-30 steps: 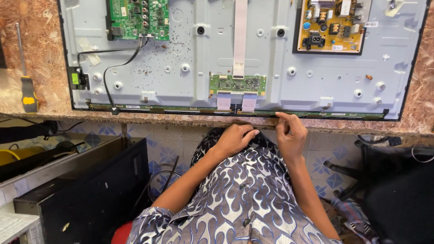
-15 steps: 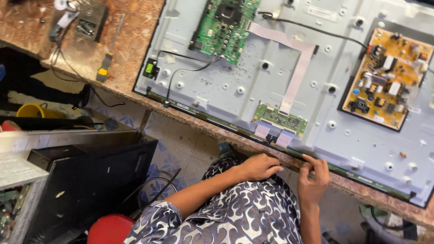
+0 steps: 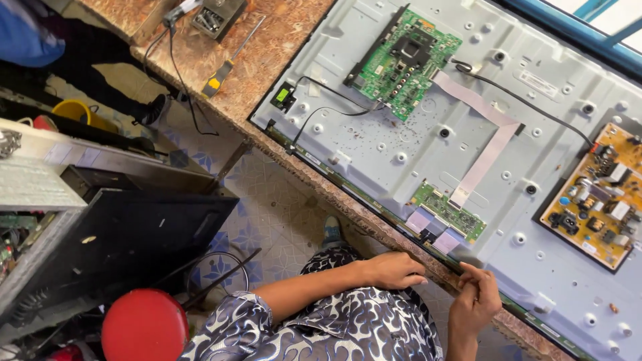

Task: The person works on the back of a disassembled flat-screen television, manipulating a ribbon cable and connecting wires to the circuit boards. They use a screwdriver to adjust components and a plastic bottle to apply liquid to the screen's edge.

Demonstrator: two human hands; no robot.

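Observation:
A large grey television back panel (image 3: 401,134) lies flat on a brown workbench (image 3: 267,47). It carries a green main board (image 3: 404,60), a yellow power board (image 3: 595,194), a small green board (image 3: 448,210) and a pale flat ribbon cable (image 3: 488,140). My left hand (image 3: 394,271) is curled against the panel's dark lower edge strip (image 3: 438,257), just below the small green board. My right hand (image 3: 478,297) pinches the same strip a little further right, fingertips on the edge. My patterned sleeves and lap fill the bottom of the view.
A yellow-and-black-handled screwdriver (image 3: 224,67) and a small metal device with a cable (image 3: 214,17) lie on the bench at top left. A red stool (image 3: 144,327), a black flat cover (image 3: 134,234) and a yellow bucket (image 3: 77,113) stand on the floor. Another person's shoe (image 3: 157,107) is nearby.
The view has swung left and tilted, so the panel now runs diagonally. Both hands stay at the panel's lower edge; my right hand's fingers have closed onto the strip.

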